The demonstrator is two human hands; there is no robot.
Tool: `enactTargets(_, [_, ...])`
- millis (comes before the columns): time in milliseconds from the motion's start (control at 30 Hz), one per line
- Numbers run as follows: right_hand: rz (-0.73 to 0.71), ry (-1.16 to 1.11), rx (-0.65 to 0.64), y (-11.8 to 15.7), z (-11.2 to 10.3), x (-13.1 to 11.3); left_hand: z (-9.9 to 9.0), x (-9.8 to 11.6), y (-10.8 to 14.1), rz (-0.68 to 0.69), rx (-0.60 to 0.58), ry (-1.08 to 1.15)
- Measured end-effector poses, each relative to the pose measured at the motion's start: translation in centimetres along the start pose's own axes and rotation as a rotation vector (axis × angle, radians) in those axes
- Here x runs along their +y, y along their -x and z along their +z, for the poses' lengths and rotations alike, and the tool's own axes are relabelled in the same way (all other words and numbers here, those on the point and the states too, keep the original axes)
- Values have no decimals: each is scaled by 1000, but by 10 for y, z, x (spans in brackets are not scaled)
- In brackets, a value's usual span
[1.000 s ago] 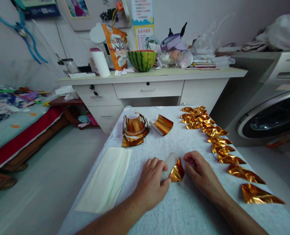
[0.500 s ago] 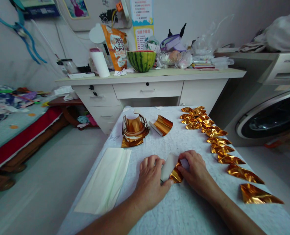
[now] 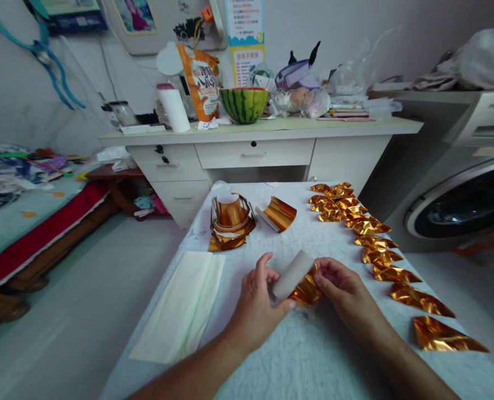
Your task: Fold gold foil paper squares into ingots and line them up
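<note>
Your right hand [image 3: 343,289] pinches the right edge of the gold foil [image 3: 307,290] | it lies between both hands, pale strip [image 3: 293,275] slanting away rightward | your left hand [image 3: 255,304] spreads wide, thumb at the foil's near-left corner

"好孩子" on the wall poster [image 3: 248,53]; blurred Chinese characters on the orange pouch [image 3: 204,83]

bare forearms [image 3: 188,369], bare wrists [image 3: 378,332], bare hands [image 3: 255,304]
</note>
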State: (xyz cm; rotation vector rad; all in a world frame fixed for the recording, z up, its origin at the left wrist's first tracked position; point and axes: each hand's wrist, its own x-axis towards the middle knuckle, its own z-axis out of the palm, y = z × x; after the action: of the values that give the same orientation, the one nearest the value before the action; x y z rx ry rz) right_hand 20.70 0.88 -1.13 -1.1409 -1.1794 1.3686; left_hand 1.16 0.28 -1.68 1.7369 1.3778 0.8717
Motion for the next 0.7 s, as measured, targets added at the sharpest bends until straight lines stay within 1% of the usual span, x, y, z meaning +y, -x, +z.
enactTargets(67, [19, -90, 30, 0, 0, -1, -2, 0, -2, -8, 7, 158])
enactTargets(167, [44, -178, 65, 1, 1, -3, -3, -2, -6, -4, 4, 460])
enactTargets(233, [67, -210, 61, 2, 3, -4, -3, -3, -9, -34, -13, 652])
enactTargets(300, [89, -244, 42, 4, 7, -5, -3, -3, -11, -65, -52, 781])
enactTargets(367, [105, -276, 23, 6, 11, -6, -4, -1, -13, -82, -106, 831])
enactTargets(433, [123, -291, 2, 8, 15, -7, -5, 3, -13, -118, -122, 807])
enactTargets(533, [143, -263, -59, 11, 19, -6, -7, 6, -12, -166, -94, 775])
enactTargets(700, [114, -127, -109, 12, 23, -5, -8, 6, -10, -160, -52, 790])
